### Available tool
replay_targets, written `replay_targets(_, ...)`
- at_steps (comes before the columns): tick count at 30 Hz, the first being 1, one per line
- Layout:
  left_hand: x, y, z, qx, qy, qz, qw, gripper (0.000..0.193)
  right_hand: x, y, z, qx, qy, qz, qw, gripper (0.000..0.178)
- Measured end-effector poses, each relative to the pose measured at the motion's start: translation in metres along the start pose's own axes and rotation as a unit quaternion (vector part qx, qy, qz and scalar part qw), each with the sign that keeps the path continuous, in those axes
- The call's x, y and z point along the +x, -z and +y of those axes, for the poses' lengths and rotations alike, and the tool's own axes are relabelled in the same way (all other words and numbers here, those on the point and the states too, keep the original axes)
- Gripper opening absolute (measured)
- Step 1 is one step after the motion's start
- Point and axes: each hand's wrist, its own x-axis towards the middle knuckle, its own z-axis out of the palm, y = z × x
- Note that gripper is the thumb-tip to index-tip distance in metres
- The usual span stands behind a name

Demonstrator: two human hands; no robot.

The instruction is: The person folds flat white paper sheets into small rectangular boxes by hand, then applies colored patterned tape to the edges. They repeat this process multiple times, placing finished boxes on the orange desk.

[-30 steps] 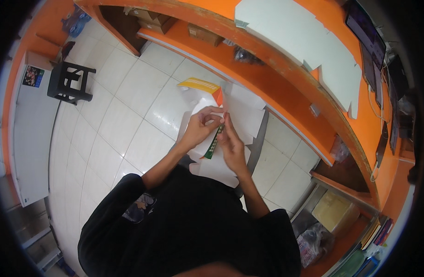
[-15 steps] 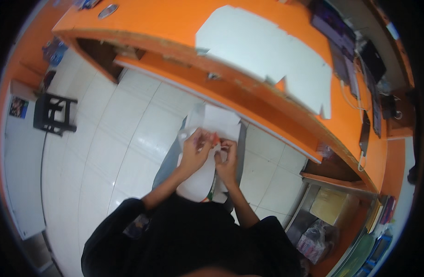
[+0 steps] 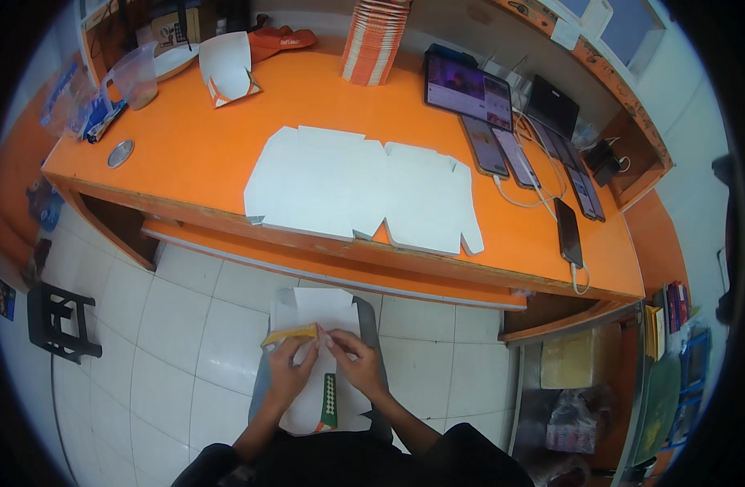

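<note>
A partly folded white cardboard box lies in front of my body, below the counter, on something grey. One narrow flap, yellow on its outer side, stands raised at the left. My left hand pinches the flap near its right end. The fingertips of my right hand meet it there and pinch a small reddish piece of the same cardboard. Between my wrists, a green patterned strip of the box shows. My fingers partly hide the folded corner.
Flat white cardboard blanks lie on the orange counter, along its front edge. Behind them stands a tall stack of orange and white boxes. Several phones and a tablet with cables lie to the right. A black stool stands left.
The view has tilted up, showing more of the counter. My hands stay close together on the cardboard; the yellow side of the flap now shows beside my left hand.
</note>
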Motion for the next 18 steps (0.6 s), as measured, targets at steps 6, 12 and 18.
replay_targets(6, -0.009, 0.003, 0.0, 0.021, -0.048, 0.019, 0.998, 0.016, -0.004, -0.014, 0.011, 0.056, -0.02, 0.0, 0.998, 0.017)
replay_targets(12, -0.009, 0.003, -0.005, 0.014, -0.043, 0.029, 0.999, 0.015, -0.002, -0.016, 0.023, 0.095, -0.037, 0.005, 0.995, 0.016)
replay_targets(18, -0.011, 0.004, -0.014, -0.023, 0.003, 0.001, 1.0, 0.017, 0.0, -0.013, 0.027, 0.123, -0.048, -0.02, 0.991, 0.014)
